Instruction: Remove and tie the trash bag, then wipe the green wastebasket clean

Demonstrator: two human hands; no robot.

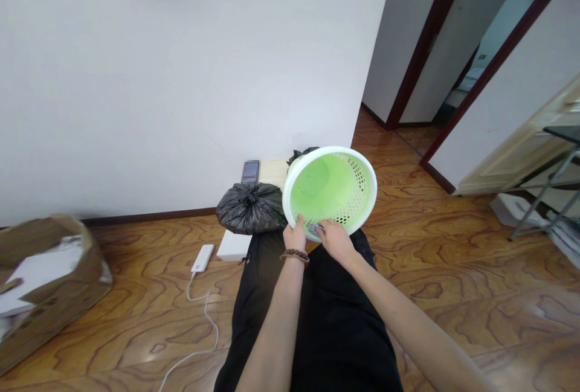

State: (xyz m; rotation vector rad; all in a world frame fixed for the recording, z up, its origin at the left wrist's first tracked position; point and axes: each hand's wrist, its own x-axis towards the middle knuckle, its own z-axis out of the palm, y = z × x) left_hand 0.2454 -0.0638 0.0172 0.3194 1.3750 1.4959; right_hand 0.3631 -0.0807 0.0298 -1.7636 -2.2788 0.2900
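Observation:
A green perforated plastic basket (317,183) with a white rim tilts toward me above my lap. At its near rim, my left hand (295,236) is closed, with the thumb over the edge. Just to the right, my right hand (334,238) pinches a small crumpled greyish cloth (315,229) against the inside of that rim. The fingers below the rim are hidden. Left of the basket sits a tied black garbage bag (251,208), and part of another black bag (299,154) shows behind the basket.
A phone (251,171) stands near the wall. On the wooden floor lie a white power strip (202,258) with its cord and a white box (233,246). An open cardboard box (67,283) is at left; a folding stool (550,186) stands at right.

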